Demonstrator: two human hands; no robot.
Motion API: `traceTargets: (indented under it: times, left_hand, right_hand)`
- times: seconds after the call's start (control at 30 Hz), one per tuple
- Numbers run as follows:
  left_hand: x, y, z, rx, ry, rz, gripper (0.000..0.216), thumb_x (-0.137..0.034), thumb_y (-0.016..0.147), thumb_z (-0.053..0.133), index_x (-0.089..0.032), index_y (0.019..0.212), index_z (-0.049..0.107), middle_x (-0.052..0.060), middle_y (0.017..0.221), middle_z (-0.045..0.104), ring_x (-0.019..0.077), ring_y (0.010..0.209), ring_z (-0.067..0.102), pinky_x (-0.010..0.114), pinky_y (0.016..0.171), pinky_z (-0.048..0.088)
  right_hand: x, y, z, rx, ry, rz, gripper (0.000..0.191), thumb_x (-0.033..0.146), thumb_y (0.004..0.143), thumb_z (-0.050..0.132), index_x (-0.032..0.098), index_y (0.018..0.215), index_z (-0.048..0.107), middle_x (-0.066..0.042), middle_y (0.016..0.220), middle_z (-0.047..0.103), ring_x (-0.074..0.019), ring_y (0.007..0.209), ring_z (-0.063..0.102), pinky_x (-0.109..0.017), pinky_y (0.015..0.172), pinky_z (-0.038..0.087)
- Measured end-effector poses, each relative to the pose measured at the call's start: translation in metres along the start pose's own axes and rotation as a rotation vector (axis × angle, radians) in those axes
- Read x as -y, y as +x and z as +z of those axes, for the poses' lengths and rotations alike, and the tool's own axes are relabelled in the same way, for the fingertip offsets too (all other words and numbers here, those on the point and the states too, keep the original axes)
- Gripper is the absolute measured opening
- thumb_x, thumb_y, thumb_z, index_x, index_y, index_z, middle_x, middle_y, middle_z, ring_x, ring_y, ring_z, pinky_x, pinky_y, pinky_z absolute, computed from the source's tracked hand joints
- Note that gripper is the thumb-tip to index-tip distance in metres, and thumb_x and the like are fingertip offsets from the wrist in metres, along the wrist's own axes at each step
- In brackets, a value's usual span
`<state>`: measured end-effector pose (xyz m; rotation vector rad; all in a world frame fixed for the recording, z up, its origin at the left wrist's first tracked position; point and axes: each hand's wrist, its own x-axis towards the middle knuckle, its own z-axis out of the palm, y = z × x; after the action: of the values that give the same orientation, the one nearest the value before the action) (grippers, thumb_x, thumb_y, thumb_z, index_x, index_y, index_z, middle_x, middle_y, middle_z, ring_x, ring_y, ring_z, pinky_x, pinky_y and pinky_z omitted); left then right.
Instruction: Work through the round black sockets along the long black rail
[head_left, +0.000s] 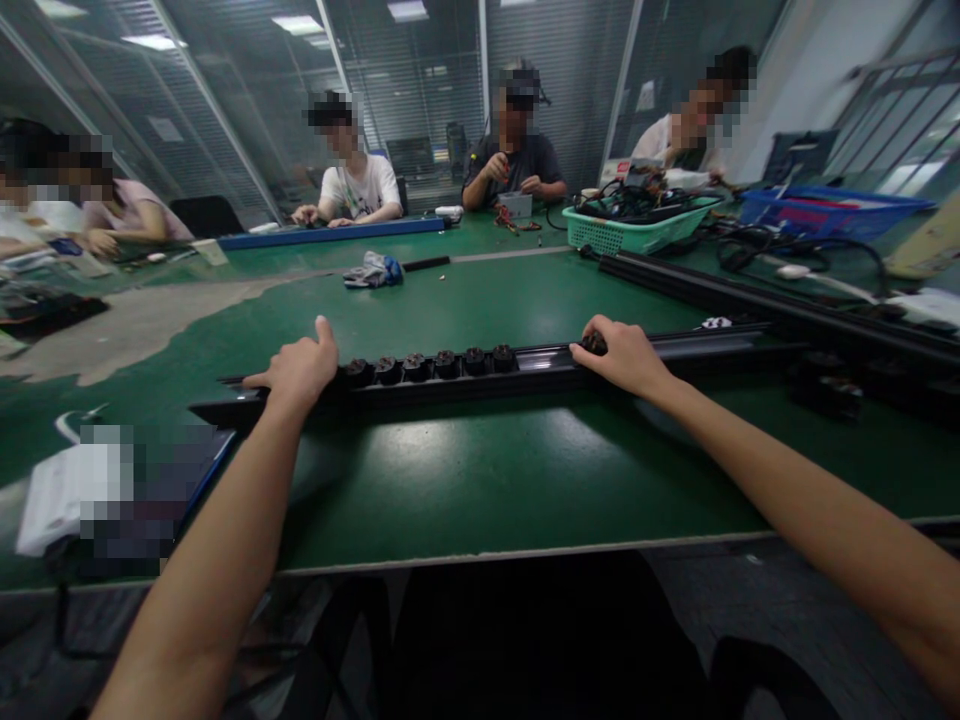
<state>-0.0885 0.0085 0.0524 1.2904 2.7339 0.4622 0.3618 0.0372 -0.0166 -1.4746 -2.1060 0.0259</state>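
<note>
**Q:** What is at the left?
**A:** The left hand [296,372] lies on the long black rail [540,368], which stretches across the near side of the green table [480,470]. Its grip is curled over the rail, thumb raised.

**Q:** And rightward?
**A:** A row of round black parts [427,366] sits on the rail. The right hand [626,355] has its grip clenched on a further round part [594,345].

Head camera looks forward and down across green table top [480,480]. Left hand [300,370] near at 9 o'clock, right hand [626,355] near at 3 o'clock. Seated people [514,165] far, 12 o'clock.
</note>
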Motion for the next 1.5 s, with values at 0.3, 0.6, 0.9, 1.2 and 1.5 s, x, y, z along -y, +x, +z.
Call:
traceTargets:
  times: [0.3, 0.6, 0.9, 1.2, 1.5]
  left_hand:
    - [-0.018, -0.031, -0.005, -0.028, 0.018, 0.071, 0.093, -0.064, 0.104, 0.007, -0.001, 0.137, 0.067, 0.04, 0.147, 0.056, 0.0548, 0.139, 0.052, 0.085, 0.106, 0.031]
    - [-0.032, -0.064, 0.007, -0.181, 0.137, 0.31, 0.091, -0.064, 0.103, 0.01, -0.007, 0.117, 0.078, 0.036, 0.127, 0.067, 0.051, 0.119, 0.065, 0.065, 0.094, 0.052]
    - [-0.03, -0.059, 0.002, -0.272, 0.177, 0.281, 0.095, -0.07, 0.103, 0.005, -0.01, 0.124, 0.076, 0.03, 0.126, 0.068, 0.0459, 0.113, 0.068, 0.06, 0.093, 0.053]
    - [-0.03, -0.061, 0.004, -0.303, 0.165, 0.328, 0.095, -0.069, 0.102, 0.007, -0.009, 0.119, 0.078, 0.031, 0.122, 0.068, 0.0458, 0.111, 0.067, 0.059, 0.09, 0.053]
    - [-0.031, -0.059, 0.008, -0.294, 0.227, 0.306, 0.088, -0.062, 0.106, 0.012, -0.006, 0.116, 0.079, 0.032, 0.12, 0.071, 0.045, 0.114, 0.066, 0.055, 0.091, 0.051]
  right_hand:
    - [0.001, 0.0, 0.001, -0.007, -0.057, -0.032, 0.026, 0.049, 0.095, 0.058, 0.023, 0.096, 0.056, -0.012, 0.095, 0.073, -0.03, 0.09, 0.067, -0.04, 0.084, 0.043]
    - [-0.001, 0.001, 0.002, 0.007, -0.064, -0.031, 0.021, 0.044, 0.094, 0.057, 0.023, 0.097, 0.058, -0.01, 0.094, 0.073, -0.0292, 0.091, 0.067, -0.039, 0.084, 0.042]
    - [-0.005, 0.005, -0.002, 0.042, -0.052, -0.032, 0.017, 0.04, 0.092, 0.056, 0.023, 0.094, 0.057, -0.011, 0.092, 0.071, -0.0285, 0.088, 0.065, -0.039, 0.083, 0.044]
    - [-0.014, 0.006, -0.009, 0.061, -0.032, -0.027, 0.015, 0.039, 0.09, 0.06, 0.024, 0.09, 0.057, -0.008, 0.083, 0.069, -0.0259, 0.08, 0.064, -0.036, 0.076, 0.044]
    - [-0.025, 0.008, -0.017, 0.099, -0.077, 0.011, 0.018, 0.041, 0.089, 0.064, 0.023, 0.089, 0.06, -0.009, 0.086, 0.072, -0.0266, 0.082, 0.067, -0.034, 0.073, 0.045]
